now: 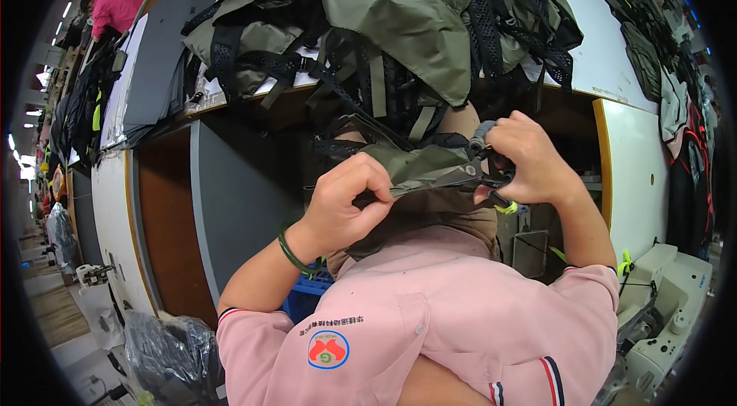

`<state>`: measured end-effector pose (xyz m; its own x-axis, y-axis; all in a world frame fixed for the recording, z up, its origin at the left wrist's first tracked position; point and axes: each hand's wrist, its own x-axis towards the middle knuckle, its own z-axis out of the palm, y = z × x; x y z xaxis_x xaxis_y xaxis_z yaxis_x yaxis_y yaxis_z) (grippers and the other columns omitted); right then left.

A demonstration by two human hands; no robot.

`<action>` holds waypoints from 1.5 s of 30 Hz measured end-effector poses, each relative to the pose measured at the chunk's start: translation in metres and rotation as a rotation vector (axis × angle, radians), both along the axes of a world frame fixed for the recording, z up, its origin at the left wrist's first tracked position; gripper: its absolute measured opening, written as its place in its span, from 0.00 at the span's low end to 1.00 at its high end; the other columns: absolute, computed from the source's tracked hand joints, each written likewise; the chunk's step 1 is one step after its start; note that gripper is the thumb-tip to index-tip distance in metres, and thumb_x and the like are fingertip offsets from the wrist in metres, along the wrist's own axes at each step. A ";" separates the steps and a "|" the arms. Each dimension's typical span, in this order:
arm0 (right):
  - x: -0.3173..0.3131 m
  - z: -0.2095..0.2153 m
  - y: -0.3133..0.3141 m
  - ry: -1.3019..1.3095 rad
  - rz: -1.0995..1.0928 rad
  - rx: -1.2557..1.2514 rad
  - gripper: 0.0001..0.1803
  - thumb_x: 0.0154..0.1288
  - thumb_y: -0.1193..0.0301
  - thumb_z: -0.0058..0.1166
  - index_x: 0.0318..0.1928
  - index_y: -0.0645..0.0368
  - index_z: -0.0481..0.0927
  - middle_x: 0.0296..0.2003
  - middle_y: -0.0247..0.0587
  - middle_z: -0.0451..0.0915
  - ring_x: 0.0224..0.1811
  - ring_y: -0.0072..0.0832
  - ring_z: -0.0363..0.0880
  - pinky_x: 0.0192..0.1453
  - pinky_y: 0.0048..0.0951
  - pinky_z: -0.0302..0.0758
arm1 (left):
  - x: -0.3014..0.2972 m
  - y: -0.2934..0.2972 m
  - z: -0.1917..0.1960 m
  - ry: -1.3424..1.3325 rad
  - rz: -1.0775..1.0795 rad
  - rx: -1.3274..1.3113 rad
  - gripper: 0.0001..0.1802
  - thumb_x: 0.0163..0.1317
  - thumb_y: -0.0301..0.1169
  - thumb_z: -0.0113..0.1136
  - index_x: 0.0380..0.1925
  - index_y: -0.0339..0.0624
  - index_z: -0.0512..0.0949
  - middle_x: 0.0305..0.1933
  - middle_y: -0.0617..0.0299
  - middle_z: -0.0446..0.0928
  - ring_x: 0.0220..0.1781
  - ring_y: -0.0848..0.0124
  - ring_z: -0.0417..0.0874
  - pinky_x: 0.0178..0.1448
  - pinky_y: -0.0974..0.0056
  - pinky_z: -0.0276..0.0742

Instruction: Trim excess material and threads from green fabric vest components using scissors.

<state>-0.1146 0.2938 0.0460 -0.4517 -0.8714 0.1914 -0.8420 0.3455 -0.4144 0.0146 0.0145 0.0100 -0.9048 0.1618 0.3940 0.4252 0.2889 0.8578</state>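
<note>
Left hand [345,203] fingers pinched tight on olive fabric piece [414,168] at chest height; right hand [526,160] closed round thread snips [468,173]. Risk: blades nick fabric if pinch slackens.

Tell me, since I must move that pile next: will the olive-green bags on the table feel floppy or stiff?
Probably floppy: the olive-green bags sag in folds, and straps dangle over the table edge. They look light, but likely to snag or slide off together.

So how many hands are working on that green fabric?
2. The left hand pinches the olive green fabric at centre; the right hand, just right of it, holds small snips at the fabric's edge.
</note>
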 end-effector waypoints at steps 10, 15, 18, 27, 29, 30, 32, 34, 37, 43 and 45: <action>0.001 0.003 0.022 0.027 -0.026 0.134 0.30 0.38 0.47 0.77 0.24 0.54 0.72 0.19 0.34 0.69 0.27 0.36 0.71 0.37 0.34 0.63 | -0.002 0.004 0.001 0.024 -0.029 -0.010 0.12 0.43 0.12 0.63 0.26 0.39 0.75 0.31 0.58 0.77 0.33 0.65 0.79 0.38 0.66 0.75; 0.001 0.004 0.018 0.048 -0.010 0.115 0.29 0.38 0.48 0.76 0.23 0.55 0.72 0.19 0.36 0.70 0.25 0.36 0.72 0.37 0.34 0.64 | -0.001 0.006 0.004 0.019 -0.039 -0.015 0.12 0.43 0.12 0.63 0.26 0.39 0.75 0.31 0.59 0.76 0.34 0.64 0.79 0.38 0.65 0.75; -0.001 0.003 0.019 0.056 -0.003 0.140 0.28 0.39 0.49 0.76 0.23 0.55 0.73 0.18 0.36 0.71 0.24 0.37 0.72 0.37 0.34 0.64 | -0.001 0.006 0.004 0.016 -0.038 -0.019 0.12 0.43 0.12 0.63 0.26 0.39 0.75 0.31 0.59 0.76 0.33 0.64 0.79 0.38 0.65 0.74; -0.001 -0.003 0.019 -0.074 -0.062 0.001 0.25 0.38 0.57 0.79 0.24 0.55 0.74 0.19 0.36 0.72 0.24 0.38 0.72 0.36 0.33 0.66 | -0.004 0.004 0.000 0.005 -0.042 -0.021 0.11 0.45 0.14 0.64 0.26 0.40 0.76 0.32 0.59 0.77 0.33 0.67 0.78 0.38 0.67 0.73; 0.005 0.000 0.003 -0.206 -0.108 -0.094 0.25 0.39 0.59 0.80 0.28 0.58 0.76 0.23 0.38 0.74 0.27 0.40 0.72 0.35 0.34 0.68 | -0.006 0.007 0.002 -0.007 -0.042 -0.027 0.10 0.45 0.15 0.64 0.26 0.40 0.76 0.32 0.59 0.77 0.33 0.67 0.78 0.38 0.68 0.73; 0.012 0.000 -0.007 -0.299 -0.087 -0.238 0.27 0.40 0.61 0.80 0.33 0.61 0.77 0.26 0.41 0.75 0.29 0.42 0.72 0.36 0.36 0.70 | -0.010 0.011 0.003 -0.040 -0.061 -0.015 0.10 0.47 0.16 0.65 0.26 0.40 0.76 0.32 0.59 0.77 0.33 0.68 0.78 0.39 0.68 0.73; 0.025 -0.007 -0.026 -0.586 -0.058 -0.293 0.26 0.42 0.66 0.81 0.40 0.61 0.79 0.31 0.40 0.78 0.34 0.33 0.78 0.39 0.29 0.73 | -0.014 0.018 0.006 -0.072 -0.077 -0.007 0.09 0.48 0.17 0.66 0.26 0.40 0.76 0.31 0.60 0.77 0.33 0.68 0.78 0.39 0.68 0.73; 0.027 -0.009 -0.035 -0.487 -0.035 -0.184 0.16 0.52 0.73 0.73 0.37 0.62 0.79 0.33 0.37 0.81 0.33 0.24 0.78 0.39 0.26 0.74 | -0.016 0.021 0.009 -0.233 -0.092 0.014 0.10 0.51 0.19 0.69 0.26 0.39 0.75 0.32 0.60 0.77 0.34 0.70 0.77 0.41 0.67 0.73; 0.024 -0.013 -0.037 -0.798 -0.122 -0.243 0.15 0.57 0.73 0.69 0.39 0.62 0.75 0.30 0.36 0.76 0.31 0.23 0.74 0.36 0.25 0.72 | -0.016 0.007 0.002 -0.272 -0.109 0.053 0.11 0.52 0.22 0.71 0.30 0.40 0.75 0.36 0.61 0.77 0.38 0.72 0.77 0.45 0.68 0.72; 0.015 -0.015 -0.036 -0.998 -0.206 -0.276 0.11 0.58 0.75 0.67 0.36 0.60 0.76 0.31 0.29 0.78 0.32 0.14 0.74 0.35 0.20 0.71 | -0.011 -0.008 -0.003 -0.627 -0.125 0.427 0.14 0.53 0.20 0.72 0.35 0.40 0.75 0.37 0.67 0.77 0.39 0.79 0.75 0.46 0.73 0.71; 0.014 -0.018 -0.036 -1.077 -0.188 -0.257 0.11 0.58 0.75 0.67 0.36 0.60 0.76 0.31 0.30 0.78 0.32 0.15 0.74 0.36 0.20 0.71 | -0.011 -0.010 -0.006 -0.757 -0.162 0.589 0.14 0.54 0.20 0.72 0.36 0.40 0.75 0.37 0.68 0.77 0.38 0.82 0.76 0.43 0.75 0.73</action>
<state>-0.1007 0.2574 0.0278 -0.6106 -0.7625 -0.2139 0.0547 0.2288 -0.9719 0.0034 0.0044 0.0036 -0.9361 0.2699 -0.2257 -0.3020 -0.2872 0.9090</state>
